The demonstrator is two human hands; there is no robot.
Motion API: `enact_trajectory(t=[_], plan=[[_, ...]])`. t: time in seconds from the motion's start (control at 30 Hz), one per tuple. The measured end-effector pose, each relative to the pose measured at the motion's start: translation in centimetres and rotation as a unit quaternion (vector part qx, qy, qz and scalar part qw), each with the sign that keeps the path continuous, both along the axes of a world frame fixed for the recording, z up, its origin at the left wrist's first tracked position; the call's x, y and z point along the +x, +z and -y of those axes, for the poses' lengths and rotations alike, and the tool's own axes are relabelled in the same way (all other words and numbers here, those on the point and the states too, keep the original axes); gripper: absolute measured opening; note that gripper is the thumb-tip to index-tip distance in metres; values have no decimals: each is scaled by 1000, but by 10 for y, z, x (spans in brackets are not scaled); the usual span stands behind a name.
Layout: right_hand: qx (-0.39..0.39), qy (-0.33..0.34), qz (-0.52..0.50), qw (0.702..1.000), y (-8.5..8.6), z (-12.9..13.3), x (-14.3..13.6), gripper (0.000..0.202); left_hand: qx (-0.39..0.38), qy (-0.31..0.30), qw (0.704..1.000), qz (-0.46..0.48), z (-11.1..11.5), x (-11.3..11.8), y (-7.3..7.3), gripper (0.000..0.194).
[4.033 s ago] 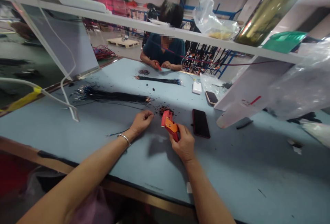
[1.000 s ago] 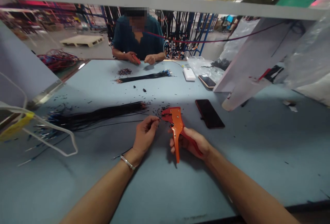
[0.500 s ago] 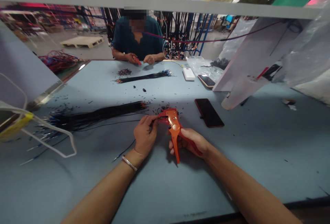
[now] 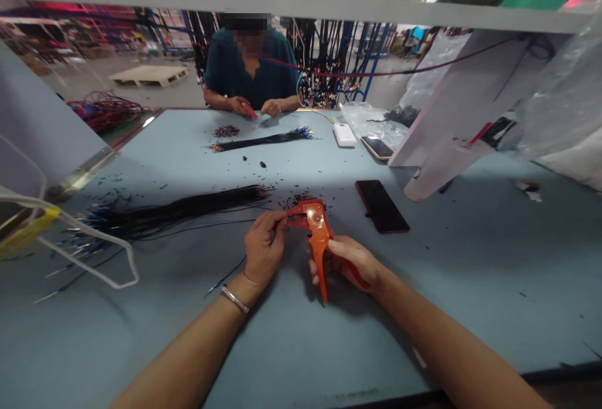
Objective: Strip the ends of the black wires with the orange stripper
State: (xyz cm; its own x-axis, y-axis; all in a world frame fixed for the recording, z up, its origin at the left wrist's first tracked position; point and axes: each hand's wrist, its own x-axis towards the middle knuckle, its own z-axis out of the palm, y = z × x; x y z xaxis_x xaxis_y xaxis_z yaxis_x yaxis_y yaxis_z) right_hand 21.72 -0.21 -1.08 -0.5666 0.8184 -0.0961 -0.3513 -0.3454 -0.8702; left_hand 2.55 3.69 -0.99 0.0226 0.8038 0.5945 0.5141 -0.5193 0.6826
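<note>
My right hand (image 4: pixel 348 261) is wrapped around the handles of an orange and red wire stripper (image 4: pixel 318 227), whose jaws point left. Pinched in the fingers of my left hand (image 4: pixel 266 243) is a thin black wire (image 4: pixel 230 274), its tail trailing down-left to a blue and metal tip on the table. The wire's other end is at the stripper's jaws; whether it sits between them I cannot tell. Left of my hands lies a bundle of black wires (image 4: pixel 188 209) with blue ends at the left and copper-coloured ends at the right.
Dark scraps (image 4: pixel 298 199) are heaped behind the stripper. A black phone (image 4: pixel 382 206) lies to the right, near a white tube (image 4: pixel 442 167). A white wire frame (image 4: pixel 134 265) juts in at left. Across the table, a person (image 4: pixel 254 76) holds a red tool behind another wire bundle (image 4: pixel 263 140).
The stripper has tilted slightly, its head shifting a little to the right. Both hands keep nearly the same place and grip.
</note>
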Motion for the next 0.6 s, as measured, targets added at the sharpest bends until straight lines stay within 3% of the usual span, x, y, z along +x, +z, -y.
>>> enact_trajectory(t=[0.6], plan=[[20, -40, 48, 998, -1, 2, -4, 34, 5, 3, 1000, 8, 1, -1, -2, 14]])
